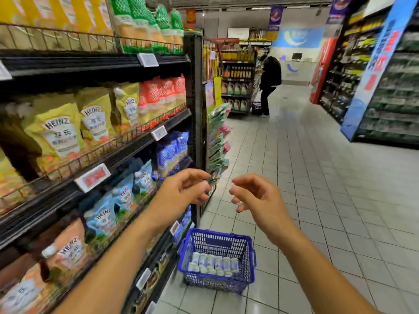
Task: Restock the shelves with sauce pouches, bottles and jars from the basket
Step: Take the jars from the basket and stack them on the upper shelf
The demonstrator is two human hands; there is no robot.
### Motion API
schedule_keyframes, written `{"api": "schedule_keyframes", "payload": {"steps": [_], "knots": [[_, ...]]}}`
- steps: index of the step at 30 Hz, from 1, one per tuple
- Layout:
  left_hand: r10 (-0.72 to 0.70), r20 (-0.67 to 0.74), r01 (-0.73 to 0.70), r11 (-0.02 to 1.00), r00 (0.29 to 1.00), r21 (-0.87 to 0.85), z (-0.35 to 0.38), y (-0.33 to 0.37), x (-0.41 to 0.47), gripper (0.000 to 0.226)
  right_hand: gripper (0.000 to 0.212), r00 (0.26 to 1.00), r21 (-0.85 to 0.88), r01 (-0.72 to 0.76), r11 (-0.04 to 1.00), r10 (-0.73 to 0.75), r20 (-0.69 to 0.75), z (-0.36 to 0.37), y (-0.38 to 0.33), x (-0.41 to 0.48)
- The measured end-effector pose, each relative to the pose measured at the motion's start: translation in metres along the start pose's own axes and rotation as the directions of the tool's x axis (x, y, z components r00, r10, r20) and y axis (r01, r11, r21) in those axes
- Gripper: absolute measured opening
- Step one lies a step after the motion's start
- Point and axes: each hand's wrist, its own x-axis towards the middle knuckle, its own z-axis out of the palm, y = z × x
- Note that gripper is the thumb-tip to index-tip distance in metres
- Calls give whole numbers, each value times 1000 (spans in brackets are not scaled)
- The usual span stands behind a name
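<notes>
A blue plastic basket (246, 266) stands on the tiled floor beside the shelf foot. Several small jars (213, 265) with pale lids lie in a row on its bottom. My left hand (183, 189) and my right hand (254, 193) hover side by side in the air above the basket, fingers loosely curled, holding nothing. On my left, the shelves carry Heinz sauce pouches: yellow ones (59, 132) on the middle shelf, blue ones (102, 216) below, and pink ones (70, 250) lower still.
Black wire-fronted shelving (136, 141) runs along my left with price tags on its edges. Hanging packets (217, 141) line the shelf end. A person in dark clothes (269, 82) stands farther down the aisle by bottle shelves. More shelving (385, 87) sits on the right.
</notes>
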Motion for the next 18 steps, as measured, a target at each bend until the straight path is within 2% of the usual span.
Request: {"api": "schedule_keyframes", "payload": {"steps": [8,18], "knots": [[-125,74,128,991,989,-31,25,-55,48,15,10,991,-61,-121,991,116,-70,-32,56,28],[-222,110,229,972,969,-58,8,-136,151,15,12,958,-45,-255,966,246,-150,-36,126,116]]}}
